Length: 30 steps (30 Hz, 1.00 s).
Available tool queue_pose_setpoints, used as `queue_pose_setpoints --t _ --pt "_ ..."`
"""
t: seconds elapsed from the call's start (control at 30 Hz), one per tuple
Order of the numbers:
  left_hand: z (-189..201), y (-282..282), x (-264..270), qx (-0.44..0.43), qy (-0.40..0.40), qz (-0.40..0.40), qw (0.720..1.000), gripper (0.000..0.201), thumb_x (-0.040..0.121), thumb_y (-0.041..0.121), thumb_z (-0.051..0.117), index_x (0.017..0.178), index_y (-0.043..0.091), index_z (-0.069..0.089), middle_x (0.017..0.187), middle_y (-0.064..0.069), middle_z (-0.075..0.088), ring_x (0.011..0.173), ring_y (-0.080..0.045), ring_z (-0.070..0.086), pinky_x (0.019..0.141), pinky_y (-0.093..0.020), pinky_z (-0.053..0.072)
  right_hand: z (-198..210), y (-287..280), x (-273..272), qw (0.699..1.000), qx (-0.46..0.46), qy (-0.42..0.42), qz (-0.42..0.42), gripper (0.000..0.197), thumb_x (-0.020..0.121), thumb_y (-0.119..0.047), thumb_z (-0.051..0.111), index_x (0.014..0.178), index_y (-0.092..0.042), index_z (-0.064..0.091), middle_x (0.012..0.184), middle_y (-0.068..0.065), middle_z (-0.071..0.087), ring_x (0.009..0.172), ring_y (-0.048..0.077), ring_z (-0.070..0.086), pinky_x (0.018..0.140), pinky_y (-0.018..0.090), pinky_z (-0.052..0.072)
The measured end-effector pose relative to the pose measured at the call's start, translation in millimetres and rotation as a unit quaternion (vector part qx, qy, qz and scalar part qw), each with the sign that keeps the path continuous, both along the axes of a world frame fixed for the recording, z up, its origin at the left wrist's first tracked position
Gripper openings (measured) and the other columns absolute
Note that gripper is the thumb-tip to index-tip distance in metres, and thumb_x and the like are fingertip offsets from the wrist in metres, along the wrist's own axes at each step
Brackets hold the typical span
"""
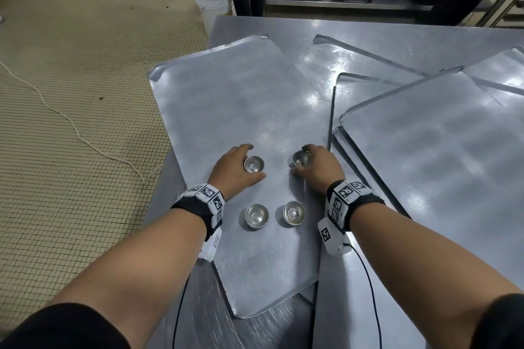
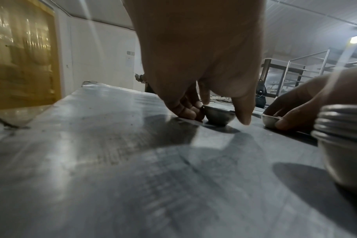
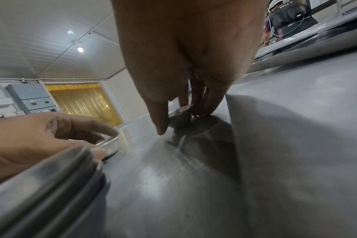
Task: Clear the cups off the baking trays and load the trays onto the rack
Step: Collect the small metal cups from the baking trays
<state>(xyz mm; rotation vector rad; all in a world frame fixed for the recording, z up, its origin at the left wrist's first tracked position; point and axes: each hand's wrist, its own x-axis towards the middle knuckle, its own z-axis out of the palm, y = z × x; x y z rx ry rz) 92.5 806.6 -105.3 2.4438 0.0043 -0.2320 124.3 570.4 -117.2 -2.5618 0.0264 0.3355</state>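
While the left hand [image 1: 232, 168] and right hand [image 1: 319, 168] each pinch one far cup [image 1: 254, 164] on the near tray [image 1: 226, 99], with two cups [image 1: 257, 216] nearer, a shallow fingertip hold could let smooth metal slip and clatter.

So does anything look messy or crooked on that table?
Yes. The flat silver metal baking trays lie crooked and overlap one another instead of lining up. The nearest tray's front corner pokes past the steel table's edge.

Left hand [image 2: 198, 64] pinches a small cup [image 2: 218, 116] on the tray [image 2: 112, 161].
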Motion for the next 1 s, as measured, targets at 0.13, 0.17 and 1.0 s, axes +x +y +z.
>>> queue_pose_setpoints --t 0.13,0.17,1.0 --pt "0.1 0.8 1.4 0.02 0.011 -0.015 1.0 0.06 0.078 0.043 0.082 0.127 0.017 0.06 0.122 -0.002 0.058 0.107 -0.021 0.059 0.088 -0.028 0.044 1.7 1.2 -6.0 1.0 0.004 -0.01 0.006 0.046 0.083 -0.036 0.071 0.123 -0.016 0.06 0.116 0.006 0.061 0.106 0.027 0.06 0.091 0.037 0.05" --pt "0.8 1.0 1.1 0.018 0.014 -0.014 1.0 0.057 0.078 0.043 0.082 0.125 0.016 0.061 0.12 -0.002 0.059 0.106 -0.021 0.059 0.088 -0.028 0.045 2.4 1.3 -7.9 1.0 0.005 -0.011 0.008 0.044 0.083 -0.036 0.07 0.122 -0.016 0.061 0.114 0.006 0.062 0.105 0.025 0.06 0.088 0.035 0.049" --pt "19.2 6.1 -80.5 -0.136 0.036 -0.016 0.99 0.054 0.071 0.055 0.081 0.116 0.029 0.066 0.11 0.009 0.067 0.103 -0.011 0.064 0.094 -0.039 0.054 27.4 0.0 -110.5 0.984 0.172 -0.03 -0.024 0.052 0.076 -0.04 0.082 0.121 -0.023 0.065 0.111 -0.004 0.069 0.103 0.013 0.064 0.092 0.029 0.053"
